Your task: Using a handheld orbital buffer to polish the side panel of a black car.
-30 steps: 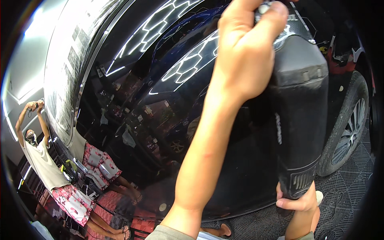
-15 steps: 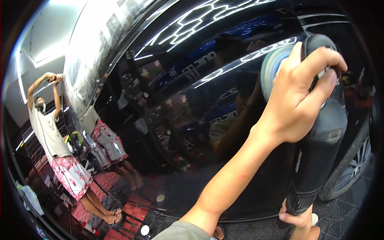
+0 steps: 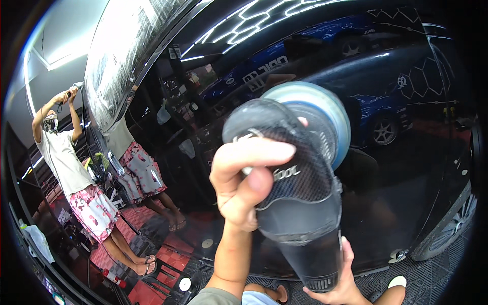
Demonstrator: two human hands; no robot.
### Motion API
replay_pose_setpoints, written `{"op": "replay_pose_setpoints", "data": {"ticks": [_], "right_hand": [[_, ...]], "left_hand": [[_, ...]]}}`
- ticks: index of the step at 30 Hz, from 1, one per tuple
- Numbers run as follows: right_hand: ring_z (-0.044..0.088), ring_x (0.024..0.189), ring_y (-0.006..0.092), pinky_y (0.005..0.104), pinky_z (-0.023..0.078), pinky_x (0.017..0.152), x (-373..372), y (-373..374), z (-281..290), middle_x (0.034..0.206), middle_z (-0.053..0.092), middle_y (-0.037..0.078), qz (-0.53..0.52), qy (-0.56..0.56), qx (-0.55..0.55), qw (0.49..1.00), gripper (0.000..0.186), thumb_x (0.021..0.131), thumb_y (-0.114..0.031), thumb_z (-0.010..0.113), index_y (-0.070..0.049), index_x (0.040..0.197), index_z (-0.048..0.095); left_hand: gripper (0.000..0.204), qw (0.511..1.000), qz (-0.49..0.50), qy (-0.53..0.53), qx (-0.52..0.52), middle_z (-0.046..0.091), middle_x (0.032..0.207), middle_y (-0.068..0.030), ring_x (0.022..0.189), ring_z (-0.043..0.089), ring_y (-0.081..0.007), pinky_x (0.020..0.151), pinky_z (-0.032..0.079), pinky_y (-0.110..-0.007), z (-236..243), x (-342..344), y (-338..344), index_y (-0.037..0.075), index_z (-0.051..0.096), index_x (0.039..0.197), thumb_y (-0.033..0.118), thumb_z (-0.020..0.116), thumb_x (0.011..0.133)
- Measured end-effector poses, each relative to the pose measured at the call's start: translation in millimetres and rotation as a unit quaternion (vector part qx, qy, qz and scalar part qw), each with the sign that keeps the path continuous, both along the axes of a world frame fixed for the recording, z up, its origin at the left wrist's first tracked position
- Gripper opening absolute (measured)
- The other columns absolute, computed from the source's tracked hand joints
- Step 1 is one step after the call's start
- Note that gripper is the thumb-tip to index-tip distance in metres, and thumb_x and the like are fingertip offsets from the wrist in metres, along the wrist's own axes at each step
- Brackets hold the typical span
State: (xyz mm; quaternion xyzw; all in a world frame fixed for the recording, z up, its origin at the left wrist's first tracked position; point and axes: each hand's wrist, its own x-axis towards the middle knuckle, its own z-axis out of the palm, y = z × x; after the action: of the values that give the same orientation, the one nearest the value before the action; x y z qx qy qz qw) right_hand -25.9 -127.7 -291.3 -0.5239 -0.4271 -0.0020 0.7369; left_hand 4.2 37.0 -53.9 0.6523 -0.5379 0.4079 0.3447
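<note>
Both my hands hold a black polisher (image 3: 300, 218) against the glossy black side of a car (image 3: 391, 203). My left hand (image 3: 239, 178) is wrapped round the polisher's head, with fingers and thumb curled over its top. Lower down, my right hand (image 3: 338, 282) grips the rear end of the body from below. The round blue and pale green pad (image 3: 341, 122) faces the panel and partly hides behind the tool head; whether it presses on the paint I cannot tell. A blue car and ceiling lights are mirrored in the paint.
On the left, another person (image 3: 66, 162) stands with both arms raised by car glass covered in clear film (image 3: 109, 66). A wheel (image 3: 450, 229) is at the lower right. A red fire extinguisher (image 3: 113, 278) and a dark slatted stool (image 3: 168, 277) stand at lower left.
The polisher has swept from the right side of the panel to the left and nearer the middle, with both my hands still on it. The other person's raised hands have shifted slightly.
</note>
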Motion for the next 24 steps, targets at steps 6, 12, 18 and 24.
{"op": "replay_pose_setpoints", "data": {"ticks": [6, 12, 18, 24], "right_hand": [[0.029, 0.138, 0.0334, 0.0425, 0.025, 0.112, -8, 31, -3, 0.149, 0.021, 0.028, 0.018, 0.015, -0.018, 1.0, 0.117, 0.067, -0.003, 0.081, -0.003, 0.149, -0.001], [0.033, 0.135, 0.0336, 0.0428, 0.029, 0.11, -13, 39, -3, 0.147, 0.024, 0.027, 0.0, 0.003, -0.046, 0.999, 0.117, 0.067, -0.006, 0.082, -0.003, 0.148, -0.002], [0.026, 0.138, 0.0344, 0.0434, 0.023, 0.113, -18, 55, 8, 0.149, 0.019, 0.023, -0.023, -0.011, -0.061, 0.998, 0.12, 0.063, -0.012, 0.083, -0.003, 0.149, 0.0], [0.025, 0.138, 0.0349, 0.0432, 0.023, 0.113, -29, 84, 18, 0.149, 0.019, 0.023, -0.019, -0.029, -0.112, 0.993, 0.122, 0.062, -0.013, 0.083, -0.003, 0.149, -0.003]], "left_hand": [[0.024, 0.999, -0.029, -0.027, -0.006, 0.053, 0.105, -0.0252, 0.095, 0.058, -0.0431, 0.084, 0.046, -0.055, 2, -5, 31, 0.015, 0.047, 0.114, 0.032, 0.049, 0.097], [0.026, 0.999, -0.043, -0.015, -0.013, 0.056, 0.102, -0.0271, 0.093, 0.06, -0.0423, 0.078, 0.05, -0.05, 4, -11, 48, 0.011, 0.053, 0.111, 0.032, 0.052, 0.095], [0.028, 0.995, -0.01, 0.028, -0.098, 0.066, 0.098, -0.023, 0.096, 0.061, -0.0327, 0.085, 0.048, -0.043, -1, -31, 70, 0.002, 0.067, 0.1, 0.027, 0.061, 0.089], [0.03, 0.999, 0.002, 0.007, -0.054, 0.061, 0.103, -0.0338, 0.096, 0.062, -0.0406, 0.082, 0.051, -0.05, 5, -49, 115, 0.004, 0.064, 0.1, 0.033, 0.062, 0.091]]}}
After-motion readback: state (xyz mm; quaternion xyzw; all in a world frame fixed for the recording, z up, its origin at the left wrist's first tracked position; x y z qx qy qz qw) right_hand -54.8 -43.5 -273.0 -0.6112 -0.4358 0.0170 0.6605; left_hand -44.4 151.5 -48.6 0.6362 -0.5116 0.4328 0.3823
